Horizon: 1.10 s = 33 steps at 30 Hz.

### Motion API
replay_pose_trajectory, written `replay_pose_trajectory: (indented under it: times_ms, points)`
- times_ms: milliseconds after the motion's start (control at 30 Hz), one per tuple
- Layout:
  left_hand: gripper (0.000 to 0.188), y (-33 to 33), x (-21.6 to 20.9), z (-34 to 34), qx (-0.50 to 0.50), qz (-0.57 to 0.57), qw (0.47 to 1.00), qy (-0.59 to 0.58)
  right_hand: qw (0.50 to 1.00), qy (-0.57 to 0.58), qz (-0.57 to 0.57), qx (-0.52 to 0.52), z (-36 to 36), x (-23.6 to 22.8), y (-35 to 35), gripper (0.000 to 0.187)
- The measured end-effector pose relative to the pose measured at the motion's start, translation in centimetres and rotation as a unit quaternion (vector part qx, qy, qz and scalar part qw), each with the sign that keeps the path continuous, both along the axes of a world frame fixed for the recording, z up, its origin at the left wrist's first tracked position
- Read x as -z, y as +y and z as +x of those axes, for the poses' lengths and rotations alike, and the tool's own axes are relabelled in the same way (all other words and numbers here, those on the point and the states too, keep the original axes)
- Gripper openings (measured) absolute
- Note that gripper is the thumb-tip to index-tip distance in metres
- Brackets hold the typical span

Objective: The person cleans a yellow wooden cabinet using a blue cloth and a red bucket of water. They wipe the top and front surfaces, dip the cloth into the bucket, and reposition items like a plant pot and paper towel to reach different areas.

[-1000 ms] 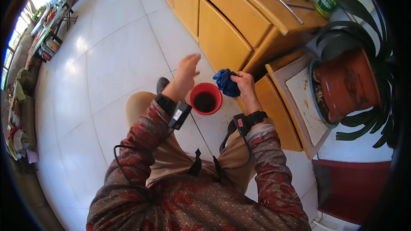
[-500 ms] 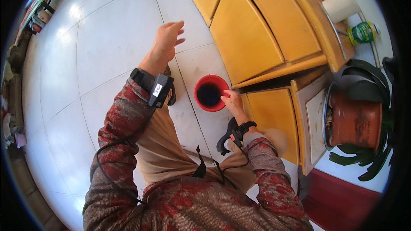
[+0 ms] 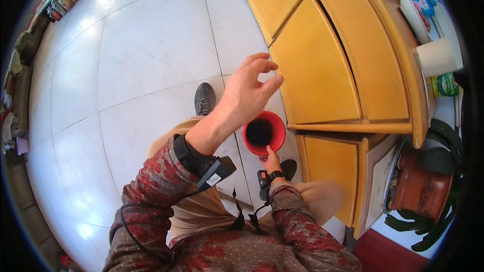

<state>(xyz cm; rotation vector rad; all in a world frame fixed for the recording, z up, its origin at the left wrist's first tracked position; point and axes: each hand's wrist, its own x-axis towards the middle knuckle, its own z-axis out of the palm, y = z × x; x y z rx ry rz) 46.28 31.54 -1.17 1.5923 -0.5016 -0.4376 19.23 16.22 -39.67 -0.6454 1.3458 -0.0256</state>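
Observation:
A round red bucket (image 3: 279,130) is low in front of me, beside the yellow cabinet. Its inside is dark, and I cannot tell what is in it. My right hand (image 3: 271,160) grips the bucket's near rim, thumb on top and fingers underneath. Above and partly in front of the bucket's far left side is my left hand (image 3: 252,88). Its fingers are apart and curved, with nothing between them, pointing toward the cabinet. Each wrist wears a black strap with a small device.
A yellow wooden cabinet (image 3: 317,65) runs along the right, with a lower section (image 3: 330,174) nearer me. On top stand a paper roll (image 3: 436,57), a green container (image 3: 445,85) and a potted plant (image 3: 421,186). Pale tiles (image 3: 151,45) cover the floor; my dark shoe (image 3: 204,98) is left of the bucket.
My left hand has swung right, now over the bucket's far left side. My right hand now holds the near rim instead of the right side. The view has shifted, too.

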Motion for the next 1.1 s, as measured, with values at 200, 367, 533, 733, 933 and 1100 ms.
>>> replay_pose_trajectory:
  times_ms: [200,367,533,733,933,1100]
  points:
    - [0.032,0.7,-1.1,0.3,-0.017,-0.013,1.000,0.015,0.993,0.005,-0.114,0.014,3.7,-2.5,0.1,0.010]
    - [0.029,1.6,-1.6,0.6,-0.036,-0.028,0.998,0.053,0.990,-0.068,-0.120,-0.017,10.5,-4.1,-1.7,0.010]
    - [0.028,1.4,-1.7,0.4,-0.016,-0.034,0.997,0.064,0.986,-0.107,-0.126,-0.006,19.0,-3.2,-3.7,0.013]
    - [0.028,1.9,-2.0,0.8,-0.030,-0.034,0.996,0.083,0.985,-0.136,-0.107,0.007,24.8,-0.8,-5.1,0.018]
    - [0.028,2.2,-1.9,1.2,-0.085,-0.055,0.991,0.091,0.987,-0.158,-0.010,-0.030,24.8,0.3,-5.4,0.028]
    - [0.030,2.3,-0.7,1.9,-0.121,-0.030,0.992,0.015,0.987,-0.067,-0.112,-0.096,20.0,-1.4,-5.2,0.045]
